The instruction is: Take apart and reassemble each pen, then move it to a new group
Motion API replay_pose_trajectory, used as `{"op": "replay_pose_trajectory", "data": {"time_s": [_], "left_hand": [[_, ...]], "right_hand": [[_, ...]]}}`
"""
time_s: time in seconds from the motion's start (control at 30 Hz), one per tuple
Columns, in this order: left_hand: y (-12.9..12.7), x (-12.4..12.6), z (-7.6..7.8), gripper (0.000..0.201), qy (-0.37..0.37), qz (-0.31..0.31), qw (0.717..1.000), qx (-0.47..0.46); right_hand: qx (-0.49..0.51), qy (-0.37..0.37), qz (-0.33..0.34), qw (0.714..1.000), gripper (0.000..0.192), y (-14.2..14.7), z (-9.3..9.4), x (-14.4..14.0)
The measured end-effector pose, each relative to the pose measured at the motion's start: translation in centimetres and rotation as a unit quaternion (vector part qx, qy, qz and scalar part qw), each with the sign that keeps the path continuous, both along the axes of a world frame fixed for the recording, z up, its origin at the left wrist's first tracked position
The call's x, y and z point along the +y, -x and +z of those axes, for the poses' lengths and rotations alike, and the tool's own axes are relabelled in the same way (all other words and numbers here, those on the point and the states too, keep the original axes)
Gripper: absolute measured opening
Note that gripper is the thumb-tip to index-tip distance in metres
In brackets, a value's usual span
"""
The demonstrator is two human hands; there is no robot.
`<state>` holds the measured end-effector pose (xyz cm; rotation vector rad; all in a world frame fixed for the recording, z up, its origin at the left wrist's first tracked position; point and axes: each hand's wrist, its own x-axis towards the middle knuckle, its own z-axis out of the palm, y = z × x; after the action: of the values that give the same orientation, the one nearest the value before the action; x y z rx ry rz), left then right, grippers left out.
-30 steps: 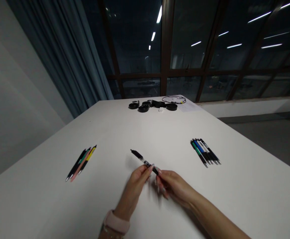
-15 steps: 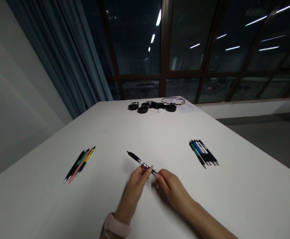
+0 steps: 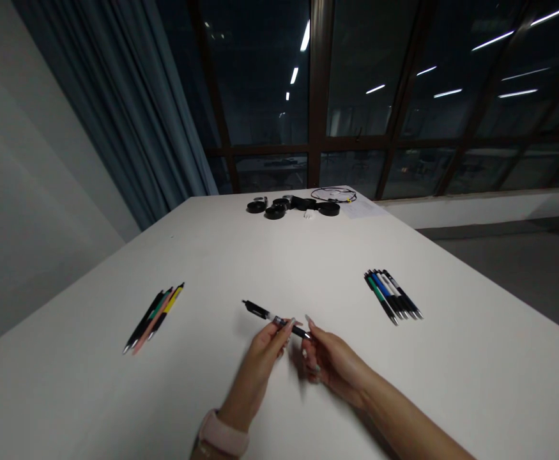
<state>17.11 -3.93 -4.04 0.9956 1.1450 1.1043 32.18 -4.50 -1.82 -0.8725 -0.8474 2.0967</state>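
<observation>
A black pen [image 3: 266,314] with a clear middle section is held just above the white table [image 3: 279,255], pointing up and to the left. My left hand [image 3: 264,354] pinches it near its middle with thumb and fingers. My right hand [image 3: 331,359] grips its near end with the fingertips. A pink watch strap shows on my left wrist [image 3: 223,436].
A row of several pens [image 3: 153,315] lies on the left, another row of several pens [image 3: 393,294] on the right. Black round items and a cable [image 3: 298,204] sit at the far edge. Curtain and dark windows stand behind.
The pen has tilted flatter and dropped slightly towards the table. My right hand has shifted a little along the pen's near end. The pen rows have not moved.
</observation>
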Motion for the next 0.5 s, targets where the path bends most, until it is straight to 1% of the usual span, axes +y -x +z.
{"op": "replay_pose_trajectory", "data": {"time_s": [0.03, 0.1, 0.17, 0.2, 0.27, 0.37, 0.43, 0.5], "left_hand": [[-0.1, 0.0, 0.0, 0.056, 0.002, 0.007, 1.0, 0.005], [-0.3, 0.0, 0.2, 0.058, 0.002, 0.018, 1.0, 0.014], [-0.5, 0.0, 0.5, 0.058, -0.003, 0.023, 1.0, 0.015], [-0.6, 0.0, 0.6, 0.058, -0.003, 0.024, 1.0, 0.013], [-0.6, -0.1, 0.9, 0.058, 0.0, 0.024, 1.0, 0.013], [-0.6, -0.2, 1.2, 0.055, -0.001, 0.023, 0.999, 0.024], [-0.6, -0.3, 1.3, 0.054, -0.011, 0.024, 0.999, 0.031], [-0.6, -0.3, 1.2, 0.052, -0.019, 0.03, 0.999, 0.035]], "right_hand": [[-0.019, -0.025, -0.004, 0.999, 0.065, 0.0, -0.1, 0.1], [-0.075, -0.101, -0.012, 0.992, 0.068, 0.2, -0.6, 0.2], [-0.15, -0.182, -0.018, 0.972, 0.069, 0.2, -0.9, 0.2], [-0.194, -0.222, -0.021, 0.955, 0.068, 0.1, -1.0, 0.1], [-0.289, -0.304, -0.034, 0.907, 0.062, -0.2, -1.0, -0.1], [-0.411, -0.409, -0.04, 0.814, 0.047, -0.8, -0.8, -0.5], [-0.459, -0.458, -0.034, 0.76, 0.039, -1.1, -0.7, -0.6], [-0.489, -0.5, -0.031, 0.714, 0.034, -1.2, -0.7, -0.5]]}}
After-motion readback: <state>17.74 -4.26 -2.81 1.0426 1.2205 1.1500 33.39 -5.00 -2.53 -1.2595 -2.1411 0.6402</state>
